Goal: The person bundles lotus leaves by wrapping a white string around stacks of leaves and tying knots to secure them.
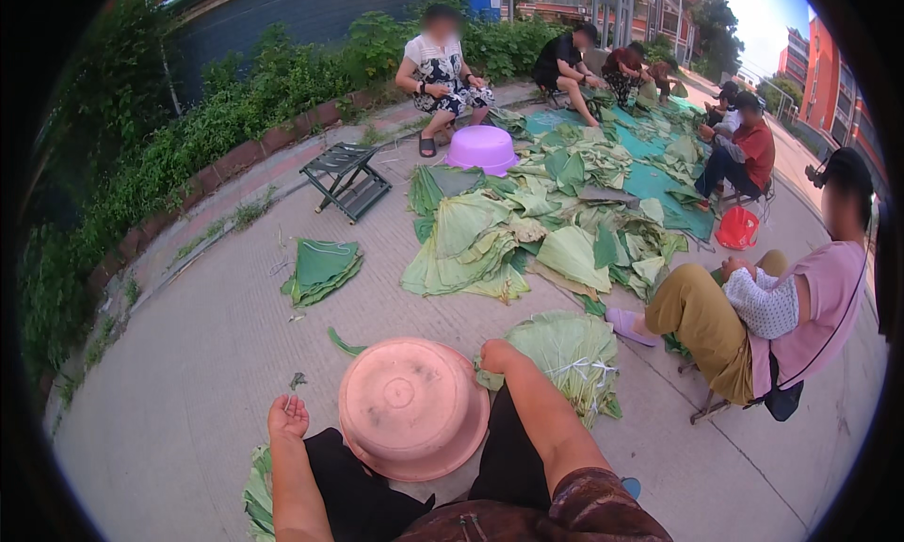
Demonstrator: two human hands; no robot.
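Observation:
An upturned pink plastic basin [412, 396] rests between my knees, its base facing up. To its left, my left hand [289, 417] is palm up with its fingers loosely bent and apart. A small dark green leaf scrap [298, 380] shows just beyond those fingertips. At the basin's right rim, my right hand [497, 356] is closed on a pale green leaf [489, 380], and its fingertips are partly hidden. Beside that hand lies a stack of big green leaves [556, 349] with white strings [581, 365] across it.
A large leaf pile [471, 236] spreads ahead, near a purple basin [481, 148] and a folding stool [347, 179]. Folded leaves [322, 267] lie left of it. A person in a pink top [819, 297] sits close on my right; several others sit farther off.

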